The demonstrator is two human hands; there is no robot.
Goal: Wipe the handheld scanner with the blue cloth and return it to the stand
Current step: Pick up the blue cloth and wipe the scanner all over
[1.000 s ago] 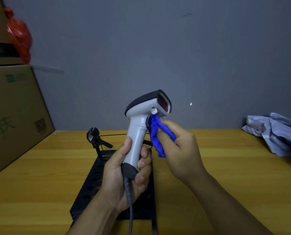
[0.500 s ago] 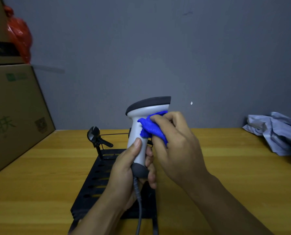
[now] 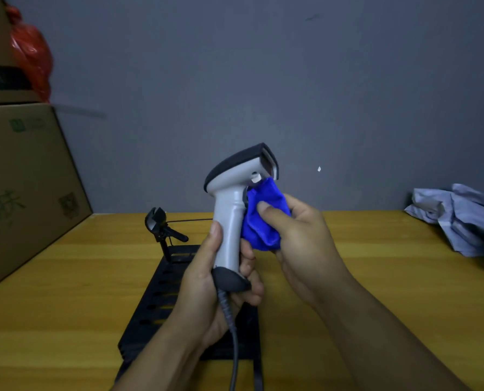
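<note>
**Q:** What lies nearest?
**A:** The cable [image 3: 234,348], grey, hangs from the butt of the scanner [image 3: 229,198] and runs off the lower edge. It crosses the stand [image 3: 150,306], whose black slotted base lies flat on the table [image 3: 52,292]. Both forearms cover much of that base.

**Q:** And the hands?
**A:** The left hand [image 3: 204,280] grasps the scanner's lower handle, thumb up the near side and fingers wrapped round the far side. The scanner is held upright above the stand, clear of it, with its head pointing right and away. The right hand [image 3: 305,238] clutches the bunched cloth [image 3: 263,224], thumb on top. It presses the cloth against the front of the handle, just under the head.

**Q:** What stands behind them?
**A:** The cradle [image 3: 157,221], on a short post at the base's far-left corner. It is left of the scanner and apart from it.

**Q:** Farther still?
**A:** At left are stacked boxes [image 3: 23,179] with a red bag [image 3: 31,55] on top. At right, crumpled grey fabric [image 3: 466,218] lies on the table's far edge. A grey wall [image 3: 291,80] closes the view.
</note>
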